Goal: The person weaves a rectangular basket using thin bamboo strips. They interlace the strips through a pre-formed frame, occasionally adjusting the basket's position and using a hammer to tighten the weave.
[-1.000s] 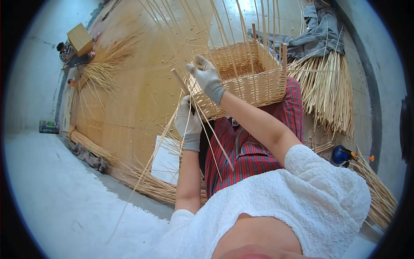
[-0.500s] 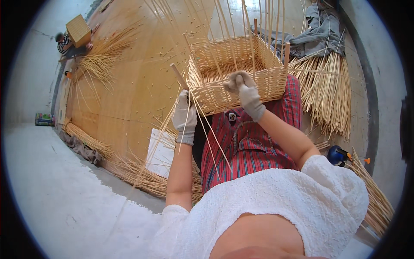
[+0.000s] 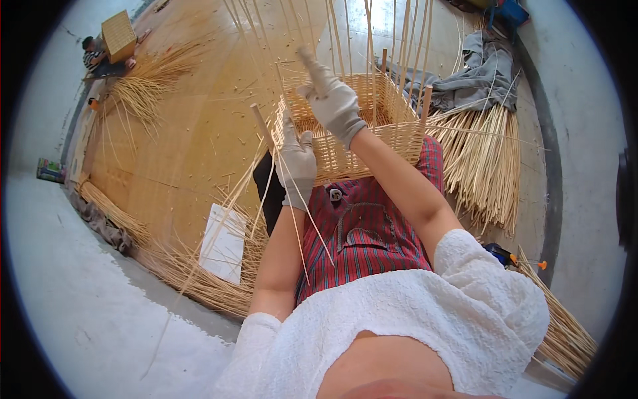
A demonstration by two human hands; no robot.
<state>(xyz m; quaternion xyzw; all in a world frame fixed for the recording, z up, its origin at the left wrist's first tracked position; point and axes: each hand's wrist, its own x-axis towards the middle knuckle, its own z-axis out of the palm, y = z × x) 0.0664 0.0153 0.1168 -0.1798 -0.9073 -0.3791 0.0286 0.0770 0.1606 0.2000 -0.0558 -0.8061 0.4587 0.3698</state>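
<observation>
A rectangular wicker basket [image 3: 359, 151] rests on my lap, with tall cane stakes [image 3: 369, 46] rising from its rim and thicker wooden posts [image 3: 426, 105] at its corners. My left hand [image 3: 297, 166], in a pale glove, grips the woven wall near the near-left corner, close to a tilted post [image 3: 262, 125]. Loose weaving strands [image 3: 312, 226] hang past that wrist. My right hand [image 3: 335, 106], also gloved, is raised over the near rim, fingers stretched up and to the left. Nothing shows in it. Part of the near wall is hidden behind both hands.
Cane bundles lie to the right [image 3: 488, 166] beneath a grey cloth [image 3: 475, 83], and at the lower left [image 3: 193, 276]. A white paper sheet [image 3: 222, 246] is among canes. Far left, another person [image 3: 96, 56] sits by a box-shaped basket [image 3: 119, 36]. A blue-and-orange tool [image 3: 502, 255] lies right.
My right hand has left the near rim, moving up and left, and its fingers have straightened. My left hand has shifted onto the wall beside the corner. The whole view has shifted slightly.
</observation>
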